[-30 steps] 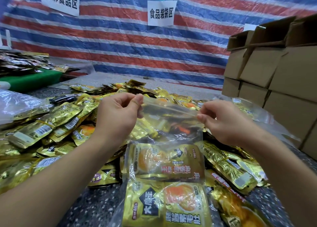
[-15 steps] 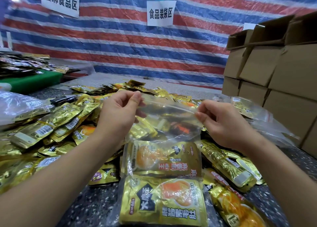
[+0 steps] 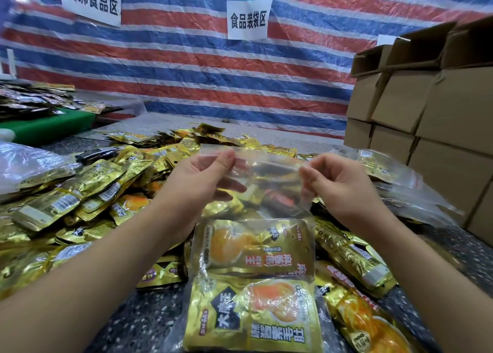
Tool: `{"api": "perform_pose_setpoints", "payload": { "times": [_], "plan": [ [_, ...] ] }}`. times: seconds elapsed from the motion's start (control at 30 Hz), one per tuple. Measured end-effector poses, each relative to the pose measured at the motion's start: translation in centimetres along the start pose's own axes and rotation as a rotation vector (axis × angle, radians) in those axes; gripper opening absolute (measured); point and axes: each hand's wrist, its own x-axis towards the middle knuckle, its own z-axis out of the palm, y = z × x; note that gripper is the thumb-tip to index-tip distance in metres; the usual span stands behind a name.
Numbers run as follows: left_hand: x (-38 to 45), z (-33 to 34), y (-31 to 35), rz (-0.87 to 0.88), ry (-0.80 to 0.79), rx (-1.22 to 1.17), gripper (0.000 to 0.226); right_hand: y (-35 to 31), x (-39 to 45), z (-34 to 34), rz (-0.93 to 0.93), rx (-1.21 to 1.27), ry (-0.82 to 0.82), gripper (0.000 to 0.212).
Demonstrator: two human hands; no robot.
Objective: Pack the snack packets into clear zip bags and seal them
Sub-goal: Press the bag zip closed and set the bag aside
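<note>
- Clear zip bag (image 3: 269, 189): transparent, held upright over the speckled table (image 3: 138, 315); its lower part carried gold snack packets (image 3: 256, 248) printed with an orange picture.
- Left hand (image 3: 197, 179): pinched the bag's top strip at its left end.
- Right hand (image 3: 338, 181): fingers curled, pinched the same strip at its right end; the hands stood apart.
- Loose packet heap (image 3: 80, 192): lay left of and behind the bag, touching its base.
- Cardboard boxes (image 3: 426, 117): stacked right of the bag, closing that side; bare tabletop showed beyond the heap.
- Against the frame half a second before: the left thumb sat further along the strip towards the right hand.
</note>
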Motion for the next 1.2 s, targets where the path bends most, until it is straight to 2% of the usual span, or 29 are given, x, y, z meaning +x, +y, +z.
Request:
{"api": "perform_pose_setpoints", "payload": {
  "times": [0.17,0.27,0.33,0.4,0.47,0.53,0.6,0.67,0.77,0.9,0.97,1.07,1.13,1.2],
  "plan": [
    [0.0,0.0,0.4,-0.016,0.040,-0.055,0.027,-0.2,-0.4,0.2,0.204,0.416,-0.026,0.030],
    [0.0,0.1,0.5,-0.011,0.041,-0.062,0.037,-0.3,-0.3,0.5,0.157,0.320,0.042,0.031],
    [0.1,0.1,0.6,-0.018,0.055,-0.078,0.032,-0.3,-0.4,0.7,0.151,0.309,0.047,0.031],
    [0.1,0.0,0.7,-0.034,0.069,-0.101,0.024,-0.5,-0.5,1.0,0.210,0.376,-0.039,0.040],
    [0.2,-0.2,0.7,-0.036,0.078,-0.131,0.029,-0.7,-0.7,1.2,0.302,0.400,-0.179,0.061],
    [0.3,-0.3,0.9,-0.017,0.072,-0.172,0.025,-0.7,-0.8,1.5,0.366,0.428,-0.334,0.067],
    [0.4,-0.3,1.2,-0.002,0.068,-0.218,0.022,-0.7,-0.9,1.5,0.403,0.510,-0.476,0.062],
    [0.6,-0.4,1.3,0.002,0.083,-0.255,0.021,-0.6,-1.2,1.4,0.418,0.480,-0.596,0.056],
    [0.8,-0.5,1.1,0.006,0.106,-0.283,0.020,-0.6,-1.7,1.6,0.404,0.402,-0.704,0.030],
    [1.0,-1.4,1.2,0.010,0.185,-0.263,0.039,-0.8,-1.5,1.9,0.413,0.474,-0.659,0.022],
    [1.1,-1.8,1.2,0.025,0.263,-0.228,0.047,-0.9,-1.3,1.6,0.478,0.561,-0.586,0.029],
    [1.1,-1.7,0.9,0.077,0.374,-0.103,0.046,-0.8,-0.3,0.9,0.608,0.662,-0.285,0.047],
    [1.0,-1.3,0.5,0.111,0.392,-0.045,0.041,-0.1,0.7,-0.1,0.646,0.865,-0.010,0.042],
    [0.8,-1.1,0.4,0.115,0.380,-0.028,0.038,0.3,1.6,-1.5,0.583,1.122,0.220,0.038]
  ]
}}
